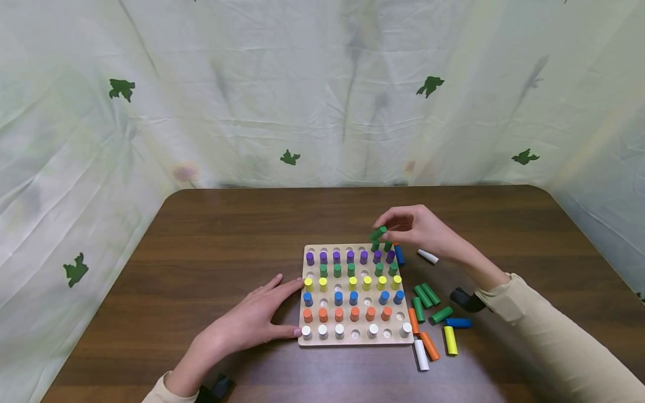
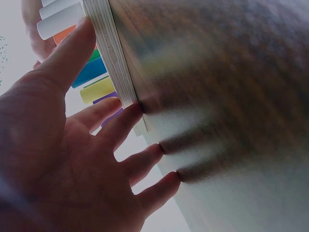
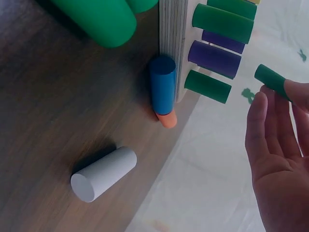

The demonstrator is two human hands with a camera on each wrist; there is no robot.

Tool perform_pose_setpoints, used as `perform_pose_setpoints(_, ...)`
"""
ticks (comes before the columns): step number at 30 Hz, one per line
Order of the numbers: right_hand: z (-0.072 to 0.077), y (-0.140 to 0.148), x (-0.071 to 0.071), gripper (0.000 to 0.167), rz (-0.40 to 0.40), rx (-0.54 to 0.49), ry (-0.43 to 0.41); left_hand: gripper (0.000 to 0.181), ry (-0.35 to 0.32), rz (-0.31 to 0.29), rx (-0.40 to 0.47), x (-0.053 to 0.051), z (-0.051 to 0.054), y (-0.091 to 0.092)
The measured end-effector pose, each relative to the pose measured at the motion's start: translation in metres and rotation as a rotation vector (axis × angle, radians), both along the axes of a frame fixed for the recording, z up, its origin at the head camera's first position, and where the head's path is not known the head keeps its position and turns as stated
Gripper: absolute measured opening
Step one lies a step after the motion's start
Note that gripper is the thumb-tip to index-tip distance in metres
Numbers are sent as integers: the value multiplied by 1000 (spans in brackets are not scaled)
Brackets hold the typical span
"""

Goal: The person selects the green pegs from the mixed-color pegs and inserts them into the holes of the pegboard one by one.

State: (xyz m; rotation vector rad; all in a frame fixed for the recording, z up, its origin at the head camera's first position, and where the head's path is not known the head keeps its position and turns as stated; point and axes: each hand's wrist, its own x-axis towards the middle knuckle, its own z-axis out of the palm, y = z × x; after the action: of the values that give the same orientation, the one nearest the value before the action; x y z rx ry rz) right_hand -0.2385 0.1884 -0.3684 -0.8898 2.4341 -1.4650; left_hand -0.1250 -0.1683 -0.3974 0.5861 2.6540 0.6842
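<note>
Green peg tilted in right hand's pinch could clip standing back-row pegs if lowered crooked; left hand, fingers spread, just touches pegboard.

Board: pale wood, flat on the table, left hand touching its left edge.
Held green peg: tilted, pinched by right hand near the board's far right corner.
Standing pegs: upright in single-colour rows, white nearest, green farthest.
Loose pegs: mixed colours, lying beyond the board's right edge.
</note>
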Motion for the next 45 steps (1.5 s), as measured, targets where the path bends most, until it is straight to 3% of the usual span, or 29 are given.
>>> perform_pose_setpoints(19, -10, -23, -18, 17, 51, 238, 52, 87, -2, 4, -1, 0, 0, 1)
perform_pose_setpoints(34, -15, -30, -23, 13, 105, 303, 26, 88, -5, 9, -2, -1, -1, 2)
perform_pose_setpoints(45, -12, -31, -22, 17, 94, 329, 8, 87, -3, 3, -2, -1, -1, 1)
